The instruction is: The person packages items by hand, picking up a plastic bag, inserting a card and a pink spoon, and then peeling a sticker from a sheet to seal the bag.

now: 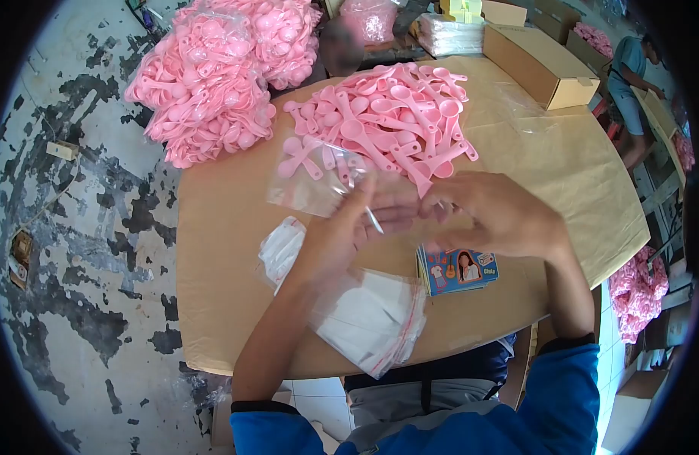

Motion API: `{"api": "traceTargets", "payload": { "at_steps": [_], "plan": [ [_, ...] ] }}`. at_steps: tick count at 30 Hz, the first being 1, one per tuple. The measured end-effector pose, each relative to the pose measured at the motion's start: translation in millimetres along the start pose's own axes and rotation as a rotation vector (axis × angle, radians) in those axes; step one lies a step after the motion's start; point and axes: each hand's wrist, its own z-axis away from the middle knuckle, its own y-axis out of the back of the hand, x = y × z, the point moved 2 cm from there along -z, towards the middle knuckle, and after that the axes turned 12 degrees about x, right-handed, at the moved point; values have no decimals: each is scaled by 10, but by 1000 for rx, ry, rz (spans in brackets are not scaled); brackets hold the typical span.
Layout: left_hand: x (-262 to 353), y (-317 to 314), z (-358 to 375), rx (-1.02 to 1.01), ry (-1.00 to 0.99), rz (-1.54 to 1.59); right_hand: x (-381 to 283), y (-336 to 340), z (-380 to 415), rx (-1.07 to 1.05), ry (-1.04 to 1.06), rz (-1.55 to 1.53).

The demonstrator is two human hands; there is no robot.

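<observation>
A clear plastic bag (304,186) is pinched in my left hand (349,224), its film spreading up and left over a few pink spoons. My right hand (493,212) is close beside it, blurred, fingers curled above a stack of blue printed cards (461,271); what its fingertips hold, if anything, cannot be made out. Beyond both hands lies a heap of pink measuring spoons (398,114). Below my left wrist sits a pile of clear bags with white inside (372,318), and another bundle of bags (281,250) lies left of my forearm.
Large bags of pink spoons (213,76) stand at the table's back left. An open cardboard box (543,64) and a stack of packed bags (449,36) are at the back right. Another person (630,83) works at the far right. Brown paper covers the table (220,288).
</observation>
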Motion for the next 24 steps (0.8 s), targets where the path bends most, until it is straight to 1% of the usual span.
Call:
{"api": "traceTargets", "payload": {
  "at_steps": [2,5,8,11,14,17,18,22,24],
  "plan": [
    [47,66,-33,33,-14,143,240,33,138,-67,190,69],
    [61,29,-13,127,-157,40,317,58,68,-355,-141,-11],
    [17,104,-54,159,-122,-30,357,60,-12,-266,-206,-14],
    [30,102,-25,233,-226,-72,365,57,-30,-205,-122,11],
    [52,151,-35,247,-237,-66,395,87,-52,-95,-205,-234],
    [101,136,-44,316,-280,39,398,141,-95,73,-358,-407],
    [105,143,-42,309,-275,44,354,139,-102,75,-398,-415],
    [73,141,-55,291,-282,38,174,-48,-146,248,-382,-435],
    [49,130,-54,284,-278,7,205,-117,-149,233,-309,-388]
  ]
}}
